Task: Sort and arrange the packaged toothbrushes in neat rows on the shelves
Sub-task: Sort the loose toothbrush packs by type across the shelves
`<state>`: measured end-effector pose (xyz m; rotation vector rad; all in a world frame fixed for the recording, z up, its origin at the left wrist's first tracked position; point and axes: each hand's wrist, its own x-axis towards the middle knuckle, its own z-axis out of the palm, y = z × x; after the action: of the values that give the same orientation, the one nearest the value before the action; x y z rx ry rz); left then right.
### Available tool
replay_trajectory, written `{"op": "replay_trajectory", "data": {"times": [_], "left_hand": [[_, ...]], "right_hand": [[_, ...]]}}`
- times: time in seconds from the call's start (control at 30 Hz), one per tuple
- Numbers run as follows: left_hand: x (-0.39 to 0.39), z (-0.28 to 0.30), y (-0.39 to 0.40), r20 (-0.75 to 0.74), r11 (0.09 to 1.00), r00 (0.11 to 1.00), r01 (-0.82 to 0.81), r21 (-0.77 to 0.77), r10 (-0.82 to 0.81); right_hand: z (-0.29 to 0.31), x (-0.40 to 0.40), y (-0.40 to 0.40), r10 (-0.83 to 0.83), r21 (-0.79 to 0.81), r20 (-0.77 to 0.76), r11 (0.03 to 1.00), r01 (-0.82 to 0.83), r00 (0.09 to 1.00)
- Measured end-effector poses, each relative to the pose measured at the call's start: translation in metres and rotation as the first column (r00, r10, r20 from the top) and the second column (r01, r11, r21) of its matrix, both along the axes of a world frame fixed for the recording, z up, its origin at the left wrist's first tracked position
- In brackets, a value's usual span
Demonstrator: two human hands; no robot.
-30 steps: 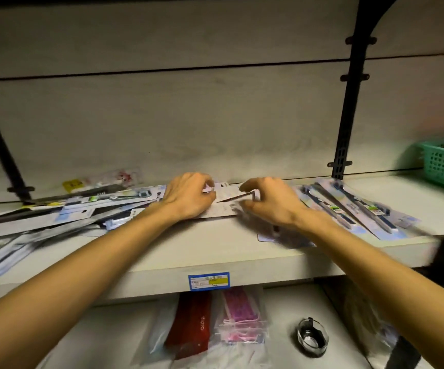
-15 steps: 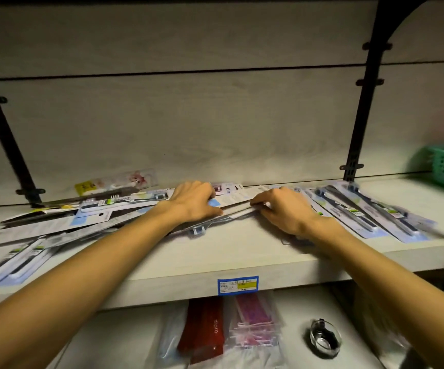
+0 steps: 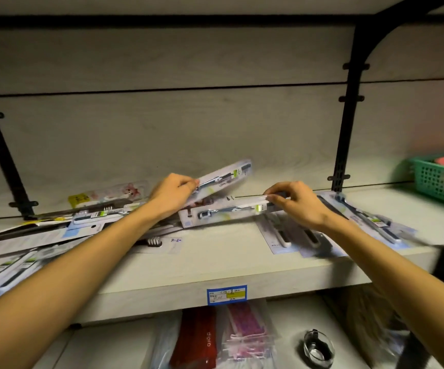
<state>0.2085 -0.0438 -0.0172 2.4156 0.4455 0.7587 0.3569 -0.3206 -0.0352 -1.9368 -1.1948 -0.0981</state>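
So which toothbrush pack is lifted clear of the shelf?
The pack in the left hand, tilted up toward the back wall; the others lie on the shelf.

The pale shelf carries a loose pile of packaged toothbrushes at left, further packs at right, and a green basket far right.

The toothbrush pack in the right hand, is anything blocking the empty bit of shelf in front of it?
Nothing visible does. The right hand pinches one end of a toothbrush pack, and the shelf just in front of it is bare. Loose packs lie to the right, and a messy pile to the left.
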Motion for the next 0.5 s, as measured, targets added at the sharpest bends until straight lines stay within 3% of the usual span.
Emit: {"op": "replay_trajectory", "data": {"times": [0.13,0.27,0.5], "left_hand": [[0.002,0.001,-0.003,0.151,0.981,0.987,-0.02,-0.192,0.049],[0.012,0.003,-0.032,0.35,0.903,0.925,0.016,-0.43,0.15],[0.052,0.001,-0.101,0.395,0.8,0.899,0.09,-0.593,0.191]], "right_hand": [[-0.007,0.012,-0.011,-0.06,0.135,-0.103,0.988,0.074,0.993],[-0.014,0.021,-0.029,-0.121,0.265,-0.231,0.947,0.182,0.965],[-0.013,0.032,-0.087,-0.354,0.372,-0.247,0.825,0.425,0.902]]}}
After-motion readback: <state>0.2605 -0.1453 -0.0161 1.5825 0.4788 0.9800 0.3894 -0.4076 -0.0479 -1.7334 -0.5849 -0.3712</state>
